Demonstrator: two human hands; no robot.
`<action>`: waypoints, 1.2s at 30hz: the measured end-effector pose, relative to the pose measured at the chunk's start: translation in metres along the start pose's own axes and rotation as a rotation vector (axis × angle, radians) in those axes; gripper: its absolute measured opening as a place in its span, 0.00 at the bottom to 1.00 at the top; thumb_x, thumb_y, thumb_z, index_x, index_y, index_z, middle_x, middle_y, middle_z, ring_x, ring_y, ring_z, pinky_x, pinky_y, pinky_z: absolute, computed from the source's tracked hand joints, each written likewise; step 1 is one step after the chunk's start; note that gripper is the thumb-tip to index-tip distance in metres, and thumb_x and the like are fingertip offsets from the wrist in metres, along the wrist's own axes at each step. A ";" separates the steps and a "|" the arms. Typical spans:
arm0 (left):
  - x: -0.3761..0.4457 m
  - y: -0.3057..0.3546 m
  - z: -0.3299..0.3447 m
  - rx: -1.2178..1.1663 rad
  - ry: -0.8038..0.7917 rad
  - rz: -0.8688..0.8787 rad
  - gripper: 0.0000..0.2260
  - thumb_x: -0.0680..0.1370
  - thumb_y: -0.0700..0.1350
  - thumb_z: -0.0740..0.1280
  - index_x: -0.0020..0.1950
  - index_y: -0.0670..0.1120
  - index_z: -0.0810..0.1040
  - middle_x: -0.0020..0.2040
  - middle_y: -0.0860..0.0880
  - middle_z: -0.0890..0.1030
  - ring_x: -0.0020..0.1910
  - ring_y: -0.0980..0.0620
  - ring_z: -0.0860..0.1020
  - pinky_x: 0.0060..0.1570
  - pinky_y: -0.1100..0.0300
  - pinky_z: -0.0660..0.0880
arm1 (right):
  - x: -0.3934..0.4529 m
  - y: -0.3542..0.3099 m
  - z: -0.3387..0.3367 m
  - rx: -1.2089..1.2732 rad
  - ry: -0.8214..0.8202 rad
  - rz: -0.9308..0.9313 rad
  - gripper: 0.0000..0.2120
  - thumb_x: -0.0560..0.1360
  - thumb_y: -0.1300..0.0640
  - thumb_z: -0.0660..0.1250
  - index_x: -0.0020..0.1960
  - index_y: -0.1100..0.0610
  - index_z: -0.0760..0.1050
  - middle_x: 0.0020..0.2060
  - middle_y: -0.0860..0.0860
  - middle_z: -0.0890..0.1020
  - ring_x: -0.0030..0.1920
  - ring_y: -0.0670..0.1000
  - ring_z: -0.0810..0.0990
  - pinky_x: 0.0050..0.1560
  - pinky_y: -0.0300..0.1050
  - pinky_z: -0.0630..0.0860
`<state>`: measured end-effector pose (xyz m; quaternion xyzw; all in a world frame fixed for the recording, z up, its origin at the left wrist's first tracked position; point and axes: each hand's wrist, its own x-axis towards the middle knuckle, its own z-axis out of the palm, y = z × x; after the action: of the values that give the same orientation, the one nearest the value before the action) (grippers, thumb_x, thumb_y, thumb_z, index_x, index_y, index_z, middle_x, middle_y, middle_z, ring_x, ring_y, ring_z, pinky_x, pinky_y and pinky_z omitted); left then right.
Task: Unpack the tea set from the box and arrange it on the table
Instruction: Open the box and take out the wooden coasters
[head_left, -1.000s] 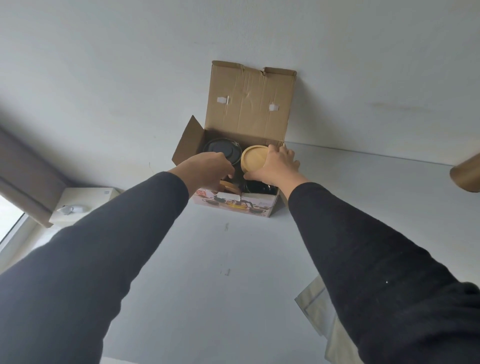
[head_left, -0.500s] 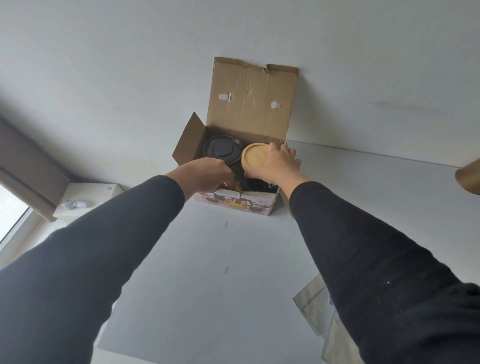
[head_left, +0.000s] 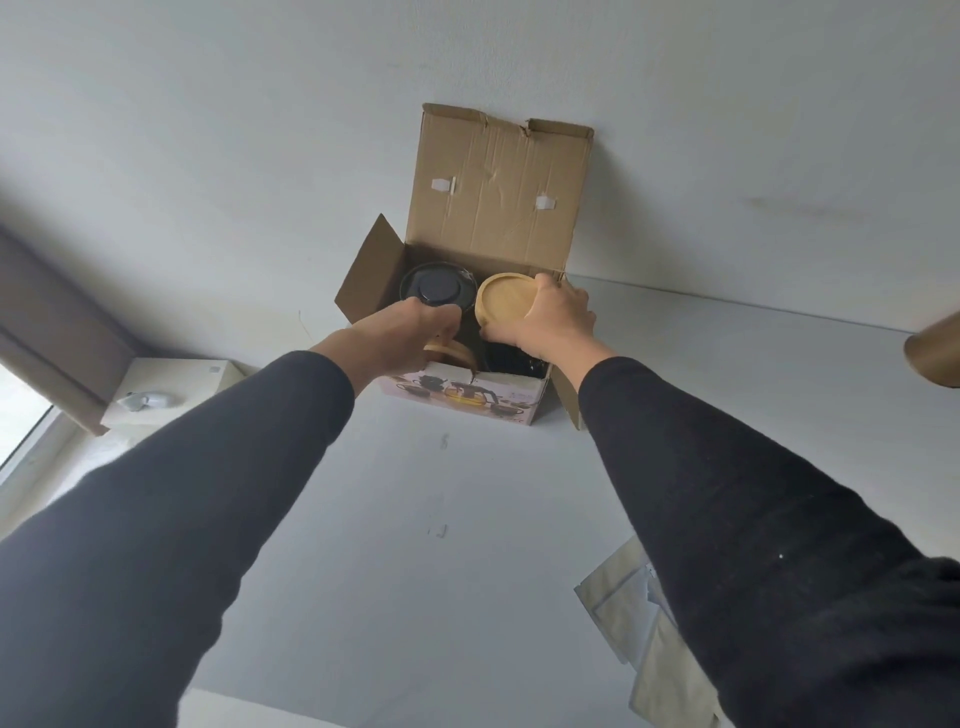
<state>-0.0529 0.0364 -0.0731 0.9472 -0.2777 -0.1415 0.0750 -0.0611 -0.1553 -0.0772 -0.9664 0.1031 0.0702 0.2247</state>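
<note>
Head view: cardboard box (head_left: 470, 332) open at the far side of the white table (head_left: 467, 519), back flap (head_left: 498, 187) upright against the wall, side flaps splayed left and right. Inside, left: dark round lidded piece (head_left: 438, 286), rim just under the box's top edge. Inside, right: round wooden coaster (head_left: 504, 301), tilted, raised to the box's opening, gripped at its right edge by the right hand (head_left: 550, 319), fingers curled over the rim. Left hand (head_left: 395, 338) reaching into the near left of the box, fingers curled downward and hidden behind the knuckles; whether anything is held, cannot tell. Just below that hand, a curved wooden piece (head_left: 452, 351) showing above the front wall. Dark glassware (head_left: 511, 358) under the coaster, shape unclear.

Front panel (head_left: 462, 395) of the box pink, printed with a picture of a glass teapot and cups; small print there too blurred to read.

Broad bare tabletop between box and viewer; near edge at lower left. Folded pale packaging (head_left: 639, 618) by the right sleeve. Brown cylinder (head_left: 935, 348) cut off at the right edge. Small white cabinet (head_left: 171, 389) beyond the table's left side.
</note>
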 end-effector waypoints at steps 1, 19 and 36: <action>-0.003 0.000 -0.002 -0.020 0.017 -0.006 0.12 0.75 0.34 0.67 0.55 0.44 0.72 0.38 0.47 0.75 0.34 0.48 0.75 0.32 0.58 0.73 | -0.002 -0.001 -0.003 0.023 0.011 0.007 0.49 0.58 0.31 0.72 0.71 0.53 0.61 0.66 0.54 0.69 0.66 0.57 0.66 0.59 0.53 0.68; -0.013 0.070 -0.082 -0.832 0.591 -0.403 0.14 0.76 0.43 0.68 0.60 0.45 0.72 0.53 0.46 0.78 0.47 0.48 0.78 0.41 0.58 0.77 | -0.088 0.023 -0.104 0.124 0.378 0.066 0.50 0.62 0.43 0.77 0.73 0.60 0.55 0.67 0.58 0.65 0.67 0.57 0.65 0.65 0.49 0.66; 0.146 0.266 0.014 -1.197 0.305 -0.620 0.12 0.74 0.38 0.66 0.56 0.45 0.77 0.55 0.43 0.78 0.52 0.44 0.79 0.51 0.50 0.80 | -0.068 0.251 -0.141 0.154 0.317 0.336 0.52 0.62 0.46 0.76 0.75 0.57 0.50 0.68 0.56 0.62 0.69 0.56 0.63 0.64 0.48 0.67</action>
<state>-0.0738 -0.2669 -0.0610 0.7879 0.1456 -0.1503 0.5791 -0.1718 -0.4273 -0.0449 -0.9145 0.3016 -0.0542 0.2641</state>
